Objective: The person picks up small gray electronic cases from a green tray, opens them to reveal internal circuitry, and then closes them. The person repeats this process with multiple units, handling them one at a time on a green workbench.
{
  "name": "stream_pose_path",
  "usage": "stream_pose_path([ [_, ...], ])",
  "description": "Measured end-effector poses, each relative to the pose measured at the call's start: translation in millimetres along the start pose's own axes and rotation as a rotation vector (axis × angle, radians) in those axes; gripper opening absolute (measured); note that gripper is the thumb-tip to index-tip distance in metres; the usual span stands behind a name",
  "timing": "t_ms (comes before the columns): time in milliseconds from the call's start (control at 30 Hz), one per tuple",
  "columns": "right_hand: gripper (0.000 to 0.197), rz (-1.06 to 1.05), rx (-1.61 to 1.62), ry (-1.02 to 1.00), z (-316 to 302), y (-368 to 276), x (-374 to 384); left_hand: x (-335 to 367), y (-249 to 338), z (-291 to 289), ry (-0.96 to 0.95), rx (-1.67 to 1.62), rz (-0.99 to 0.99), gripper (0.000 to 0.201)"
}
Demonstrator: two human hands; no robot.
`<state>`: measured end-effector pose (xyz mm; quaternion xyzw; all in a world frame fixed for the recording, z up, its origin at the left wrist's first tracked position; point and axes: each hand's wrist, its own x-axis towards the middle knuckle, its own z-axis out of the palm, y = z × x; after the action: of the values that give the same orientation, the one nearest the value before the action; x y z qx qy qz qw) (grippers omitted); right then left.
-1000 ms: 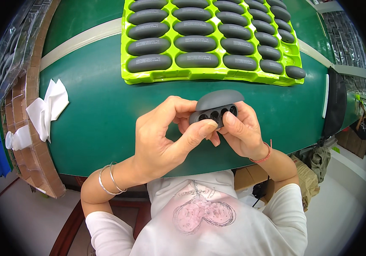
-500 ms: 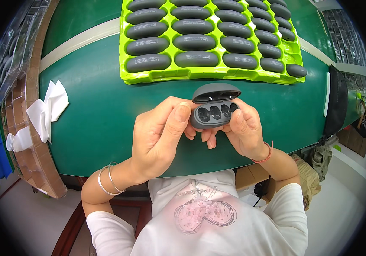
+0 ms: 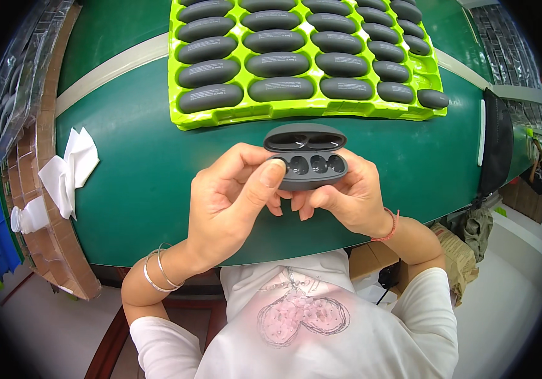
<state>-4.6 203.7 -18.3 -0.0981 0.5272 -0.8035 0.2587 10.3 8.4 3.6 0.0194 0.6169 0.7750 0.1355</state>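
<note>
Case (image 3: 313, 183), open; gripped at left end by left hand (image 3: 223, 202), right end by right hand (image 3: 358, 197), seemingly for steadiness. Far tray (image 3: 269, 113): pockets keep similar cases (image 3: 281, 89) apart.

No wds legible. Dk grey oval cases (image 3: 280, 88) in lime-green tray (image 3: 268, 112): fine pale print on the sides facing the cam, a few short lines ea. on the near row, too sm. to make out; rows further back have similar print, tinier still. White shirt (image 3: 378, 341): thin dk script-like strokes across chest, just above pink outlined motif (image 3: 283, 312), can't tell if letters or just decor
</note>
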Motion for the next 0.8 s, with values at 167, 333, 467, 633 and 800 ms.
stream_pose_path([
  [167, 0.030, -0.016, -0.028, 0.040, 2.7, -1.2, 0.2, 0.3, -1.7, 1.0, 0.005, 0.017, 0.003, 0.032],
  [333, 0.029, -0.032, -0.053, 0.055, 2.9, -1.5, -0.4, 0.4, 1.5, 3.3, 0.018, 0.015, -0.039, 0.031],
  [467, 0.028, -0.053, -0.089, 0.057, 3.3, -1.6, -0.4, 0.2, 1.7, 0.2, -0.017, 0.013, -0.056, 0.029],
  [633, 0.027, 0.019, 0.026, -0.028, -3.1, -5.5, 0.1, 1.1, 3.6, 3.6, 0.051, 0.017, -0.030, 0.026],
  [800, 0.039, 0.152, -0.082, 0.002, -1.4, -11.0, 0.9, 0.4, 1.6, 1.9, 0.075, 0.107, -0.061, 0.025],
])
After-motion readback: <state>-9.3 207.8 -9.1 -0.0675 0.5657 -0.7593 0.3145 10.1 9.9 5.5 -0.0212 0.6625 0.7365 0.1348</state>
